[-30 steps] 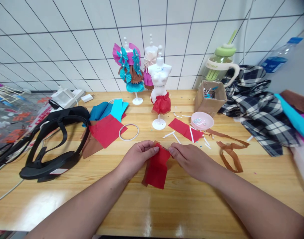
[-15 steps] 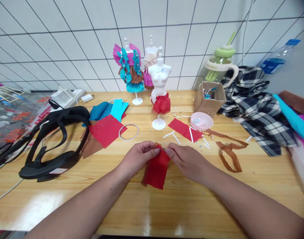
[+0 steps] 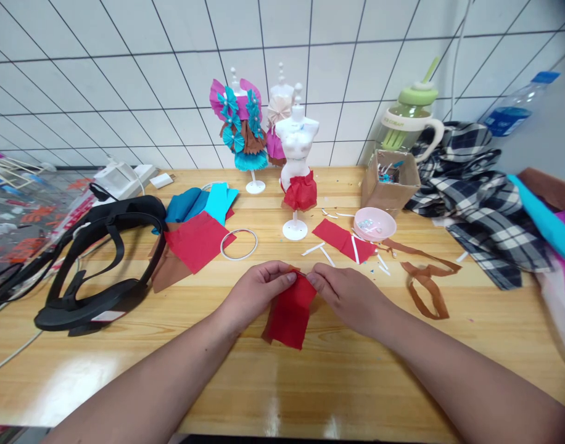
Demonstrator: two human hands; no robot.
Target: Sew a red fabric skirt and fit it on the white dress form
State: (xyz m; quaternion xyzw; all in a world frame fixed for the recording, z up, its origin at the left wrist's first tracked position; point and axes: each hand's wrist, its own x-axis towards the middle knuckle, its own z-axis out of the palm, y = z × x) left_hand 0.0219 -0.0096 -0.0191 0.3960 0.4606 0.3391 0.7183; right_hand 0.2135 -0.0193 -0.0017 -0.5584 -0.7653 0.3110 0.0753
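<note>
A red paper piece with a brown layer behind it hangs between my hands over the wooden table. My left hand pinches its upper left edge. At the upper right edge, my right hand is closed in a pinch on the same piece. A thin line runs along the top edge between the fingertips; what it is I cannot make out. Behind the hands stands a white mannequin wearing a red skirt. Another red strip lies to its right among white strips.
Two dressed mannequins stand behind. Left are a black headset, coloured sheets and a silver ring. Right are a pink bowl, cardboard box, brown strips, jug and checked cloth.
The lower end of the red piece has shifted slightly to the left. Both hands keep their pinch in nearly the same place.
</note>
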